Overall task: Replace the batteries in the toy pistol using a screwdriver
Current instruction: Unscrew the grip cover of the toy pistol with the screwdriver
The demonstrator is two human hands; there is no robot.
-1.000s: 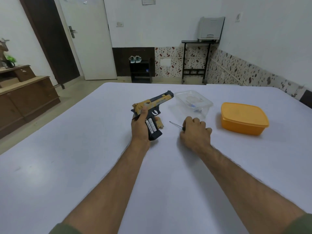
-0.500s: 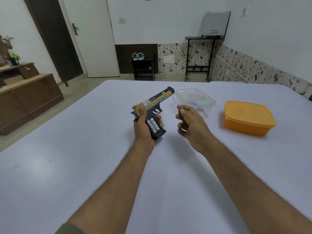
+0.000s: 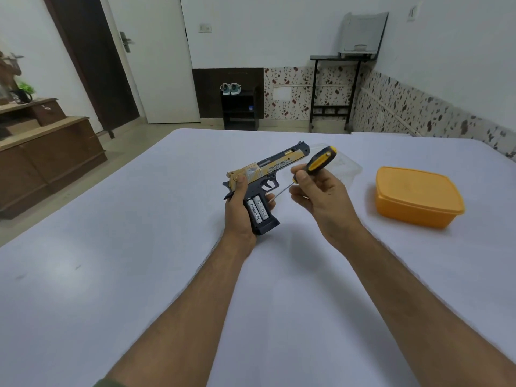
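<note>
A wide white table [image 3: 139,275] with a smooth matte top fills most of the view, in a white-walled room with a speckled tile band along the walls, a white door and a brown wooden cabinet [image 3: 47,152] off the left edge. Two bare forearms reach in from the near edge and meet above the table's middle. The left hand [image 3: 237,216] is raised off the table, its fingers wrapped around the grip of the toy pistol [image 3: 265,177], a black and gold plastic gun with its barrel pointing toward the far right corner. The grip's side is uncovered, showing two white batteries [image 3: 258,209] side by side. The right hand [image 3: 318,194] pinches the screwdriver [image 3: 319,163] by its black and yellow handle; the thin metal shaft slants down toward the pistol's grip. Toward the right edge sits a closed orange plastic box [image 3: 418,196] with rounded corners. A clear plastic container [image 3: 349,166] lies behind the right hand.
</note>
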